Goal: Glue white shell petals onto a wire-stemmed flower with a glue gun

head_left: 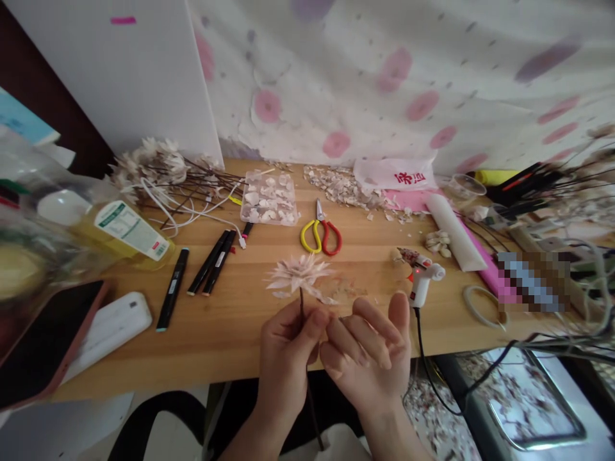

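Note:
A pale, many-petalled handmade flower (298, 274) stands upright on a thin brown stem (313, 410). My left hand (291, 349) is closed, pinching that stem between thumb and fingers just below the petals. Beside it, my right hand (368, 352) is turned palm up, its fingers loosely curled and its thumb held apart. Its fingertips come close to my left thumb, and I see nothing in its palm. Beyond the flower lie scissors (319, 227) with one yellow and one red handle. A white hot glue gun (421, 282) rests to the right, its small light lit red.
A clear compartment box (270, 197) of petal pieces sits behind, near scattered flakes (343, 186). Black markers (172, 291), a phone (48, 339), a white device (113, 326) and a yellow liquid bottle (137, 230) lie left. Finished flowers (154, 163) lie at the back left. A black cord (425, 358) hangs off the front edge.

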